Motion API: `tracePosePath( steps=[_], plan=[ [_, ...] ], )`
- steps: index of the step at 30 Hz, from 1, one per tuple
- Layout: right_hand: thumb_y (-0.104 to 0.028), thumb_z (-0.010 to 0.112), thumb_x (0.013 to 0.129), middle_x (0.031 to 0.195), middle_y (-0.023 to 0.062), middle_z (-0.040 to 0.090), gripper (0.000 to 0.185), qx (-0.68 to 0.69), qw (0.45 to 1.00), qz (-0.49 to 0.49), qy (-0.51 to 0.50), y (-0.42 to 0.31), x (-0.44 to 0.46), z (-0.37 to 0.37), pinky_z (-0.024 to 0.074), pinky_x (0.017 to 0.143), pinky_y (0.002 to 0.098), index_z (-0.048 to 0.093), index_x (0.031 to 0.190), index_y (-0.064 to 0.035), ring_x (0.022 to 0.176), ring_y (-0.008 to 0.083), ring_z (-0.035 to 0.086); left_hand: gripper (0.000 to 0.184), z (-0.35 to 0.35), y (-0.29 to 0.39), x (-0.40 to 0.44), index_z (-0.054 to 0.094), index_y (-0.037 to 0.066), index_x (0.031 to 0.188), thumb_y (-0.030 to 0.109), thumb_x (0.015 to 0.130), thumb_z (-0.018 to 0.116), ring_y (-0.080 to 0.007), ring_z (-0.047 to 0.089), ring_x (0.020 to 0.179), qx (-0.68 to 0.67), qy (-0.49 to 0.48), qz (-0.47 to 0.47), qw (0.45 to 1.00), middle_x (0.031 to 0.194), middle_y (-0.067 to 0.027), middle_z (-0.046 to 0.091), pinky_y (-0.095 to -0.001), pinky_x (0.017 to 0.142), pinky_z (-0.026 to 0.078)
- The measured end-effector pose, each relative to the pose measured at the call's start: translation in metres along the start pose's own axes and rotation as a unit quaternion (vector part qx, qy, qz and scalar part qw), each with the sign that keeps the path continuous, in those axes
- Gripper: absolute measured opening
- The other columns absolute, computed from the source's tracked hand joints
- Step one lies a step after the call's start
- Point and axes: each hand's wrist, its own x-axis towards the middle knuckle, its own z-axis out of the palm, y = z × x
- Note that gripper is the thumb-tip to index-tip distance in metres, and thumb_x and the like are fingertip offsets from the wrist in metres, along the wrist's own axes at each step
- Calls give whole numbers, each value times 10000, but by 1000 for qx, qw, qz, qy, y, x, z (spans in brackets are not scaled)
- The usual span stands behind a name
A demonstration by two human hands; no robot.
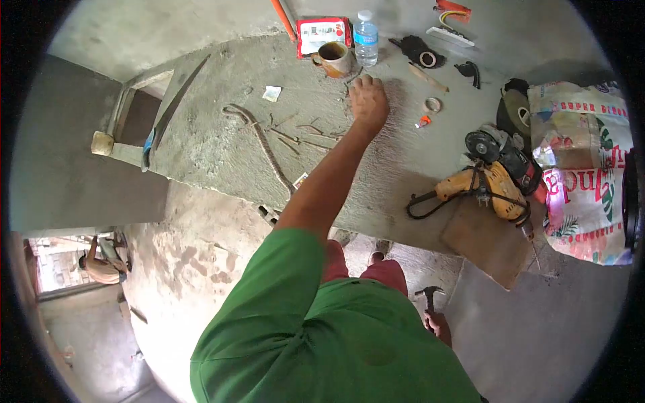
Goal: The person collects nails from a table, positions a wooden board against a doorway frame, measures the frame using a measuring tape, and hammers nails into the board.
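Observation:
My left hand [369, 102] reaches over the rough concrete slab [208, 144], its fingers curled downward. A thin dark piece shows beside the fingertips, but what they hold, if anything, is hidden. Just beyond that hand stand a brown-stained mug [336, 62] and a water bottle [365, 40]. Low at my side, my right hand [439, 326] is wrapped round the handle of a claw hammer [430, 294], head upward. Thin sticks [289, 142] and a bent steel bar [265, 144] lie on the slab left of my left forearm.
A yellow drill [500, 191], an angle grinder [514, 161] and a printed sack [581, 168] crowd the slab's right side. A long blade with a blue handle [148, 142] lies at the left edge. A red-and-white packet [322, 35] is behind the mug. Another person [104, 265] is far left.

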Motion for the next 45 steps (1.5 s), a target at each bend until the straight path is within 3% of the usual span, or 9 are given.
tracePosePath(
  steps=[3, 5, 8, 12, 21, 27, 29, 38, 45],
  plan=[
    [-318, 599, 958, 555, 10, 497, 316, 35, 999, 8, -12, -7, 5, -15, 368, 431, 345, 527, 710, -138, 429, 156, 455, 178, -62, -4, -38, 609, 7, 898, 160, 948, 531, -381, 592, 886, -187, 52, 49, 980, 976, -159, 635, -439, 795, 486],
    [-302, 579, 970, 567, 12, 507, 335, 77, 997, 12, -14, -20, 4, -20, 376, 465, 327, 515, 682, -143, 451, 148, 460, 160, -107, -5, -84, 621, 1, 983, 146, 932, 579, -347, 639, 869, -358, -56, -127, 924, 977, -160, 662, -412, 766, 506],
    [-317, 588, 960, 605, 32, 546, 347, 43, 998, 38, -2, -38, 4, -19, 400, 498, 341, 537, 680, -118, 492, 165, 500, 297, -119, -45, -162, 654, 15, 1163, 76, 873, 667, -230, 667, 897, -417, -105, -218, 876, 960, -132, 684, -341, 797, 529],
    [-342, 624, 941, 573, 10, 518, 315, -118, 993, -12, -11, -69, -27, -18, 369, 460, 340, 577, 735, -108, 459, 152, 468, 158, -146, -106, -205, 659, 4, 1056, 98, 930, 646, -122, 631, 817, -559, -81, -357, 744, 905, -43, 649, -299, 745, 546],
    [-308, 687, 921, 558, 28, 544, 319, -213, 975, 60, 28, -114, -23, -1, 384, 444, 352, 592, 710, -90, 447, 150, 491, 290, -168, -107, -179, 626, -25, 1178, 139, 939, 626, -122, 606, 740, -634, -54, -404, 658, 880, -46, 638, -282, 673, 521],
    [-281, 688, 928, 560, 37, 546, 310, -115, 993, 15, 9, -93, 31, -19, 410, 451, 364, 606, 721, -65, 450, 159, 499, 277, -132, -111, -109, 650, 10, 1163, 116, 919, 573, -211, 681, 747, -537, -123, -281, 786, 899, -106, 700, -333, 682, 548],
    [-255, 685, 934, 559, 41, 544, 286, -109, 994, -1, -6, -90, 39, -26, 419, 448, 368, 631, 745, -48, 452, 161, 509, 252, -106, -115, -90, 670, 51, 1107, 132, 889, 574, -311, 706, 817, -276, -108, -90, 951, 918, -182, 712, -403, 705, 553],
    [-223, 715, 909, 566, 55, 553, 285, -27, 1000, -7, 9, -63, 49, -33, 412, 427, 359, 609, 724, -35, 445, 170, 518, 170, -65, -126, -55, 686, 76, 947, 174, 876, 566, -359, 705, 786, 23, -248, 118, 961, 908, -174, 708, -471, 647, 560],
    [-203, 694, 912, 578, 54, 568, 232, -121, 991, 21, 42, -86, 13, -8, 410, 426, 354, 646, 774, -23, 450, 168, 524, 152, -62, -122, -69, 672, 91, 954, 122, 856, 560, -340, 711, 787, 19, -176, 183, 967, 891, -152, 700, -441, 666, 577]
  ],
)
